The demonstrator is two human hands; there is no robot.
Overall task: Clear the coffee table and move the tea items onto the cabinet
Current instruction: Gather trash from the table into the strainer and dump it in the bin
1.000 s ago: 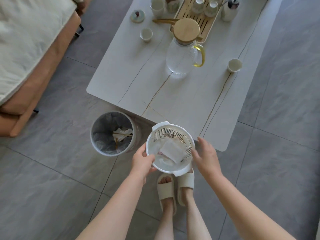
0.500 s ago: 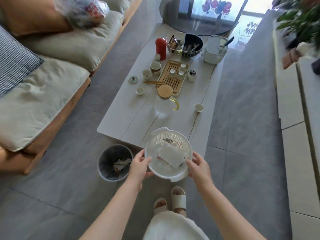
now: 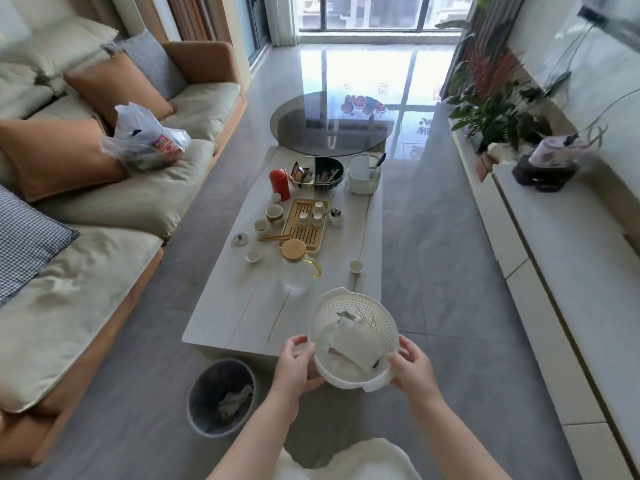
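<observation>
I hold a white perforated basket (image 3: 349, 301) over the near end of the coffee table (image 3: 249, 306). My left hand (image 3: 294, 363) grips its left rim and my right hand (image 3: 412, 365) grips its right rim. Crumpled tissues and thin sticks lie inside it. Farther up the table stand a glass pitcher with a bamboo lid (image 3: 294, 252), a bamboo tea tray (image 3: 304, 233) with small cups, several loose white cups (image 3: 356, 265), a red canister (image 3: 280, 180) and a white caddy (image 3: 363, 174). The long white cabinet (image 3: 571, 258) runs along the right wall.
A grey bin (image 3: 221, 396) with rubbish stands on the floor left of my hands. A sofa (image 3: 86, 244) with cushions and a plastic bag (image 3: 145, 142) fills the left side. A round glass table (image 3: 332, 123) sits beyond the coffee table. Plants (image 3: 498, 98) and an ornament (image 3: 550, 164) stand on the cabinet's far end.
The view has tilted up from the table's near end to the whole room. Both hands still hold the basket, now a little right of the bin rather than beside it.
</observation>
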